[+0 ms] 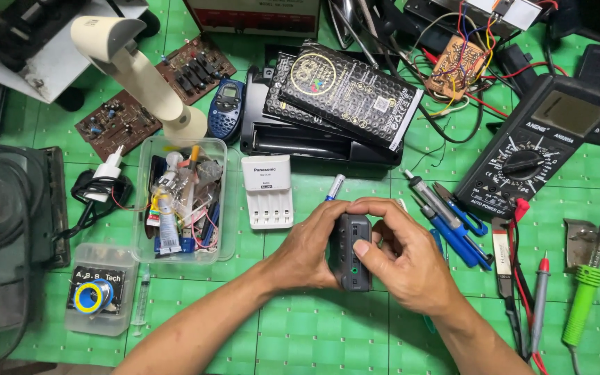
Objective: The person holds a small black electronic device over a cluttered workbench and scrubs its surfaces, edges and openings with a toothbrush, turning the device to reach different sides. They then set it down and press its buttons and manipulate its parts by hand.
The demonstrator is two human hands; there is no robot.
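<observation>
Item: small black device [353, 251], a boxy plastic casing with ports and a green spot on its upturned narrow side. Position: centre of the green mat [314, 333], held on edge just above it.

Left hand [307, 253]: closed around the casing's left face, fingers curled over its top.
Right hand [401, 260]: closed on the right face, thumb pressed against the ported side. Both hands are together, clamped on the device.

Handling, as judged: light, rigid, smooth plastic, likely somewhat slippery; best taken by the two broad faces, keeping off the ports.

At 10 o'clock, near: white battery charger [267, 192]; beyond it a clear tub [225, 208] of tubes and oddments.
At 2 o'clock: blue-handled screwdrivers [446, 219].
At 3 o'clock: green-handled soldering iron [583, 295].
At 1 o'clock, farther: black multimeter [532, 149].
At 12 o'clock, far: black perforated panel [345, 94].
</observation>
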